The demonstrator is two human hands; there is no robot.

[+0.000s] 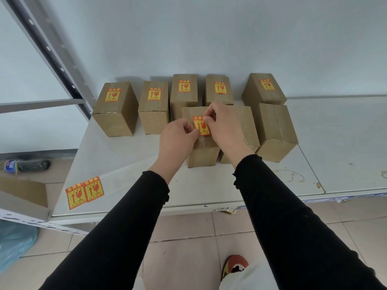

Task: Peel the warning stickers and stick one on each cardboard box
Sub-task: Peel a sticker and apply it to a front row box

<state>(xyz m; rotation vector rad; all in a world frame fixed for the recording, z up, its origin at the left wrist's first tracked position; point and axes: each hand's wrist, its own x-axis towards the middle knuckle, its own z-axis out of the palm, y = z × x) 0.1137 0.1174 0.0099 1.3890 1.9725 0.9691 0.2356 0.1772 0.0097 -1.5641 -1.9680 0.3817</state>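
Note:
Several brown cardboard boxes stand on a white table (125, 174). The back row boxes, such as the far-left one (115, 109), each carry a red-and-yellow warning sticker on top. In the front row, my left hand (178, 135) and my right hand (222, 122) both pinch one warning sticker (201, 126) over the top of the middle box (201, 153). Whether the sticker touches the box I cannot tell. A box behind my right hand (245, 126) and another at the right (276, 132) show no sticker. A strip of two stickers (84, 192) lies at the table's front-left corner.
A grey metal shelf post (52, 53) slants up at the left. On the floor left lie a plastic bottle (12, 165), a cardboard piece (25, 191) and a blue bag (14, 243). The wall stands right behind the boxes. My shoe (234, 266) is on the tiled floor.

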